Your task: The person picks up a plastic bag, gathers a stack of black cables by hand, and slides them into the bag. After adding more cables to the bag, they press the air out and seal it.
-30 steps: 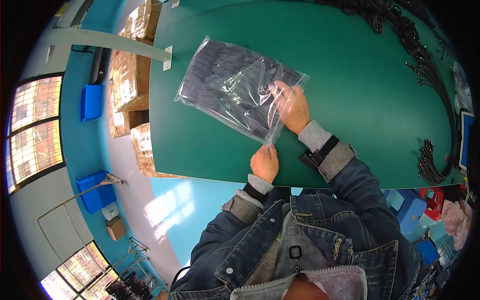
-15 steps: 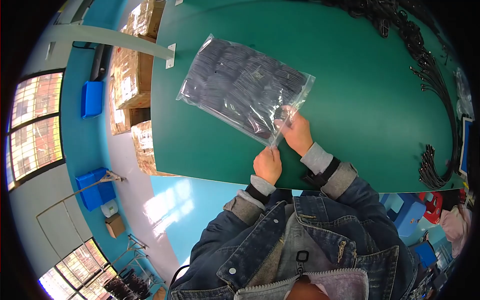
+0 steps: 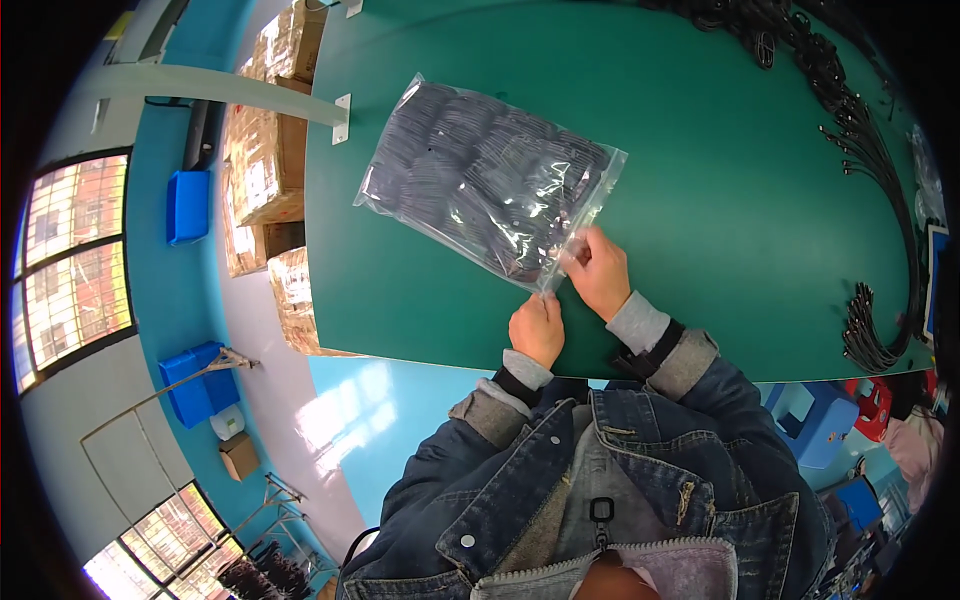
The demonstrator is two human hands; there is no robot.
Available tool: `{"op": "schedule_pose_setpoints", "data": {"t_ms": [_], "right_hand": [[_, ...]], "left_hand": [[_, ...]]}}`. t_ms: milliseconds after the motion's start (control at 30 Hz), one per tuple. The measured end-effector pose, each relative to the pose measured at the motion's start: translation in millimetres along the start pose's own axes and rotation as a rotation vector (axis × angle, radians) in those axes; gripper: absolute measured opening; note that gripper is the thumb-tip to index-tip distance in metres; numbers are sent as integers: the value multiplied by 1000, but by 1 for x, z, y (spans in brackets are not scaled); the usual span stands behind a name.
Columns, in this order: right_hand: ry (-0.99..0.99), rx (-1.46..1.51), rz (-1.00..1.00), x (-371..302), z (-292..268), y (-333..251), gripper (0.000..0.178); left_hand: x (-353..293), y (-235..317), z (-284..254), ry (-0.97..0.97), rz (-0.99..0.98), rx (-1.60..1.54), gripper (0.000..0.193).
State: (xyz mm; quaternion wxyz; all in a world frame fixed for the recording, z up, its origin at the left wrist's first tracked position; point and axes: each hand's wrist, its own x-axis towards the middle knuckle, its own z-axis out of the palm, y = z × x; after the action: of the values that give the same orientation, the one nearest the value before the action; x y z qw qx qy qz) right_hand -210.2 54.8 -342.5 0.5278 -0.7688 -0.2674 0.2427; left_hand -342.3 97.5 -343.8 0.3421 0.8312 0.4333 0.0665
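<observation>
A clear plastic bag (image 3: 480, 175) filled with rows of dark, bundled cables lies at a slant on the green table (image 3: 720, 250). My left hand (image 3: 537, 328) is closed on the bag's near corner, thumb pressed on the plastic. Just to the right, my right hand (image 3: 598, 272) pinches the bag's right-hand edge, its fingertips slightly blurred. That edge strip looks flat, with the cables packed behind it.
Black cables (image 3: 870, 325) with metal-tipped ends run along the table's right side, and more coils (image 3: 765, 48) lie at the far right. Taped cartons (image 3: 265, 165) stand beyond the left edge, near a pale post (image 3: 220, 88). A blue plastic stool (image 3: 812, 425) stands at lower right.
My right hand's fingers have drawn back from over the bag and now pinch its edge. My left hand keeps its hold on the corner. The bag has barely shifted.
</observation>
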Motion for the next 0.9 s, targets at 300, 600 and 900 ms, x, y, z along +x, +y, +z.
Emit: {"op": "schedule_pose_setpoints", "data": {"t_ms": [300,600,900], "right_hand": [[12,-220,-518,-5,13,3,36],[10,-267,-315,-9,20,2,39],[-33,-162,-536,-10,10,8,41]], "left_hand": [[0,4,-2,29,15,-100,28],[1,8,-6,9,-16,-65,25],[3,1,-3,12,20,-62,24]]}}
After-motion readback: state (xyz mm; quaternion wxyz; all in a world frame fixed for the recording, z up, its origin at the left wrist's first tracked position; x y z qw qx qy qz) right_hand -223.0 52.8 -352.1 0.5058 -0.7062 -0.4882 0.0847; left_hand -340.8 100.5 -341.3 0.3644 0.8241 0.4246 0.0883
